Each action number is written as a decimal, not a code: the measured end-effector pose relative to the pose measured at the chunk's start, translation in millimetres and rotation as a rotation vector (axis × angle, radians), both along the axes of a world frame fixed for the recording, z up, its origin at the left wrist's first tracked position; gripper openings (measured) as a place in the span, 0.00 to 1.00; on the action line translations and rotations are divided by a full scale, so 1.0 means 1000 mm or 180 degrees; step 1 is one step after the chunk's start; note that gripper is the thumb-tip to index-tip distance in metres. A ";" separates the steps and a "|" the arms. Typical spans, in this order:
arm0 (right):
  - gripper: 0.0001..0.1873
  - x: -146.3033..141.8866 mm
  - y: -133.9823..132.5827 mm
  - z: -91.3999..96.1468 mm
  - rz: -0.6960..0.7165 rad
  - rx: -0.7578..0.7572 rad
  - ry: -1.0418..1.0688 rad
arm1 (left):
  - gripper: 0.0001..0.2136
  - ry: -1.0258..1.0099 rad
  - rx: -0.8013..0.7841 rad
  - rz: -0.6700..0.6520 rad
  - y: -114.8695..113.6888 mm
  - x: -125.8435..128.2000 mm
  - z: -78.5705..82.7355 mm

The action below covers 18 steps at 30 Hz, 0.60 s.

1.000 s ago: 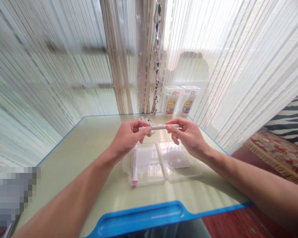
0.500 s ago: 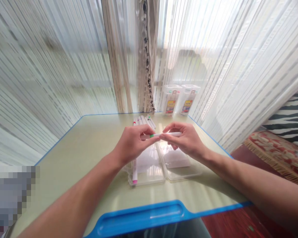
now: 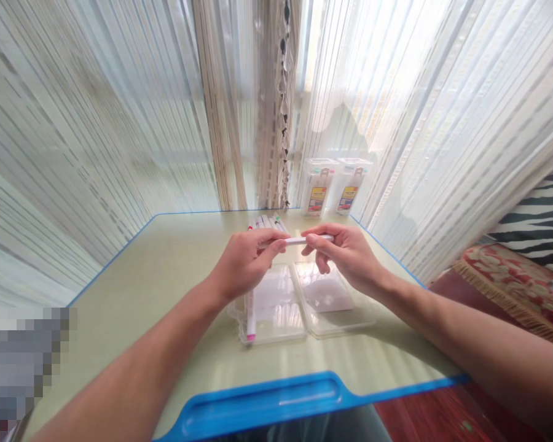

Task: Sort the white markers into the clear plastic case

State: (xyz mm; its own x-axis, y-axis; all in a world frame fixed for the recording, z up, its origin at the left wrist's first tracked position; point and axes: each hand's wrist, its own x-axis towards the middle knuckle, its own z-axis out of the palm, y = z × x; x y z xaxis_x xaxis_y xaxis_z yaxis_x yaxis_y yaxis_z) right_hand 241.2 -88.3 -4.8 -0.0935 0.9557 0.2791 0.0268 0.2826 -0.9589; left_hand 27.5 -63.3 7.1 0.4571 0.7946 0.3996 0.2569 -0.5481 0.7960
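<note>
A white marker (image 3: 296,240) lies level between my two hands, above an opened clear plastic case (image 3: 276,334). My left hand (image 3: 246,261) pinches its left end between thumb and fingers. Its right part is gripped by my right hand (image 3: 345,248), thumb underneath. Below, in the left half of the case, lies a marker with a pink end (image 3: 251,319), its middle partly behind my left hand. Several white markers (image 3: 265,222) lie together just beyond my left hand, one with a red band, another with green.
Two clear marker cases with yellow labels (image 3: 317,199) stand upright at the table's far edge, before string curtains (image 3: 120,123). The pale green table (image 3: 133,264) has a blue rim with a recessed front handle (image 3: 267,399). A patterned, fringed cover (image 3: 511,282) is off to the right.
Both hands have risen slightly with the marker. The green band that showed by my left fingers is now out of sight, and more white barrel shows between my hands.
</note>
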 end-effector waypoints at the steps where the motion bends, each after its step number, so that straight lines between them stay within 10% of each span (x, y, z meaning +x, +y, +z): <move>1: 0.21 0.000 0.001 0.000 0.0035 -0.0012 0.0076 | 0.13 -0.0048 -0.0060 0.0009 0.001 0.000 0.000; 18: 0.19 0.000 0.003 0.004 -0.0074 -0.0234 0.0786 | 0.13 -0.1460 -0.1135 0.0043 0.014 -0.005 -0.001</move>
